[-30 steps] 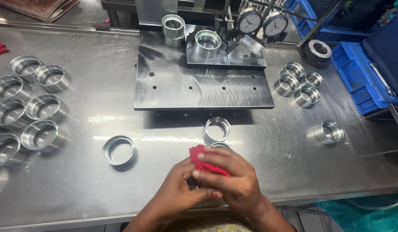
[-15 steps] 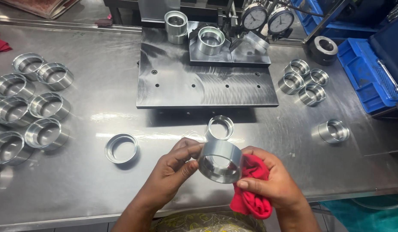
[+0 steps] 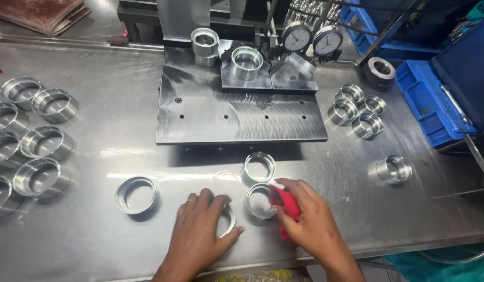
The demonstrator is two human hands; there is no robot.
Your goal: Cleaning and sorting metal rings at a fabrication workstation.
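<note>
A metal ring (image 3: 227, 220) lies under the left hand (image 3: 200, 230), fingers spread flat on it, while the right hand (image 3: 309, 222) at 3 o'clock pinches a red cloth (image 3: 284, 201) against another ring (image 3: 258, 201).

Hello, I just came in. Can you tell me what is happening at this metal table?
A person works at a steel table covered with machined metal rings. The left hand lies flat over one ring on the table. The right hand holds a red cloth against a second ring. Another ring lies just behind it and one to the left. Farther back stands a flat gauge plate with two dial gauges.
</note>
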